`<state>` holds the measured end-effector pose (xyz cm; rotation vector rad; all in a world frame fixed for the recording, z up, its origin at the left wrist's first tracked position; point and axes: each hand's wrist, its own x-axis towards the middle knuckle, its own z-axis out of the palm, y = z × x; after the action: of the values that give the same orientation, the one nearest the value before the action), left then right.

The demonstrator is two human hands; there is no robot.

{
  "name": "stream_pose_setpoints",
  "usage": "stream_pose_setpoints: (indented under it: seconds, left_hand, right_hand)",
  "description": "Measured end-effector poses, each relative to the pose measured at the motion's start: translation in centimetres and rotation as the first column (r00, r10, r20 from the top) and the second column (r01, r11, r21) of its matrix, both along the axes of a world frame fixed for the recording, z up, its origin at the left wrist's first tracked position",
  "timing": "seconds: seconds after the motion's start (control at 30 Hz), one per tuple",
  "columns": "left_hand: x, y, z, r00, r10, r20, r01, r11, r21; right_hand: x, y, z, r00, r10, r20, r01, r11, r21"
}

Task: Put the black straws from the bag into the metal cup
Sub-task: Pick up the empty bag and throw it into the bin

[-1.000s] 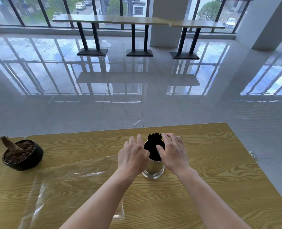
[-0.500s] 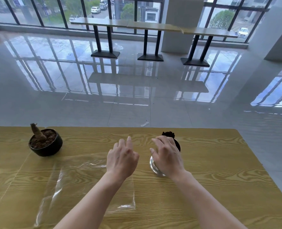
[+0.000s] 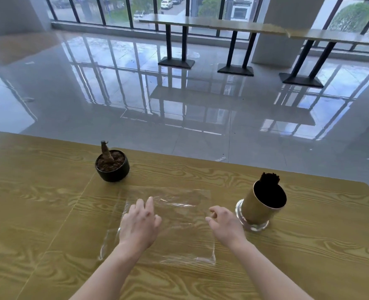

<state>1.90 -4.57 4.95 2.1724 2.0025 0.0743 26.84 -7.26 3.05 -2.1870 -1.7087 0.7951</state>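
Note:
The metal cup (image 3: 257, 210) stands on the wooden table at the right, with a bundle of black straws (image 3: 270, 178) sticking out of its far side. A clear plastic bag (image 3: 179, 230) lies flat and looks empty in front of me. My left hand (image 3: 139, 224) hovers over or rests on the bag's left part, fingers spread and fairly straight. My right hand (image 3: 223, 224) is over the bag's right edge, just left of the cup, fingers loosely curled and holding nothing.
A small black pot (image 3: 112, 166) with soil and a brown plant stub stands at the back left of the table (image 3: 320, 245). The table's far edge runs just behind the pot and cup. Beyond it are a glossy floor and high tables by the windows.
Both hands have left the cup and moved left over the plastic bag. The view has swung left, so the cup now sits to the right with the straws in it.

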Motion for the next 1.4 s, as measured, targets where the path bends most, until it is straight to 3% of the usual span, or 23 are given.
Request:
stream_pose_setpoints:
  seconds: [0.3, 0.43, 0.6, 0.7, 0.87, 1.03, 1.2, 1.27, 1.33, 1.4]
  left_hand:
    - [-6.5, -1.1, -4.3, 0.99, 0.127, -0.056, -0.134, 0.982, -0.136]
    - [-8.3, -1.4, -5.5, 0.964, 0.26, -0.052, -0.265, 0.937, -0.226]
    - [-9.8, -2.0, -6.8, 0.876, 0.482, 0.016, -0.441, 0.815, -0.376]
    - [-10.4, -2.3, -7.4, 0.8, 0.592, 0.091, -0.511, 0.754, -0.413]
    - [-10.9, -2.4, -7.7, 0.678, 0.716, 0.163, -0.571, 0.654, -0.496]
    - [-10.6, -2.7, -7.5, 0.675, 0.685, 0.275, -0.524, 0.707, -0.476]
    - [-9.7, -2.8, -7.1, 0.544, 0.697, 0.468, -0.474, 0.715, -0.514]
    - [-9.4, -2.9, -7.0, 0.509, 0.696, 0.506, -0.437, 0.715, -0.545]
    - [-9.0, -3.3, -6.8, 0.458, 0.698, 0.551, -0.424, 0.716, -0.555]
    - [-8.3, -3.7, -6.6, 0.387, 0.687, 0.616, -0.405, 0.726, -0.556]
  right_hand:
    - [-0.8, -2.0, -2.9, 0.987, -0.06, 0.146, 0.09, 0.974, -0.209]
    - [-0.7, -2.8, -3.7, 0.973, -0.078, 0.216, 0.147, 0.934, -0.326]
    - [-1.1, -3.4, -4.1, 0.97, -0.155, 0.184, 0.219, 0.89, -0.401]
    - [-1.1, -3.8, -4.5, 0.968, -0.238, 0.085, 0.251, 0.866, -0.433]
    - [-1.1, -4.4, -5.3, 0.872, -0.46, -0.167, 0.369, 0.842, -0.392]
    - [-0.9, -4.6, -5.2, 0.752, -0.566, -0.338, 0.464, 0.819, -0.338]
    - [-0.8, -4.7, -4.4, 0.686, -0.583, -0.435, 0.47, 0.812, -0.347]
    - [-0.9, -4.7, -3.9, 0.717, -0.565, -0.409, 0.482, 0.825, -0.295]
    - [-1.0, -4.6, -3.2, 0.851, -0.477, -0.219, 0.452, 0.878, -0.155]
    - [-1.6, -4.4, -2.0, 0.927, -0.375, -0.027, 0.375, 0.927, 0.014]
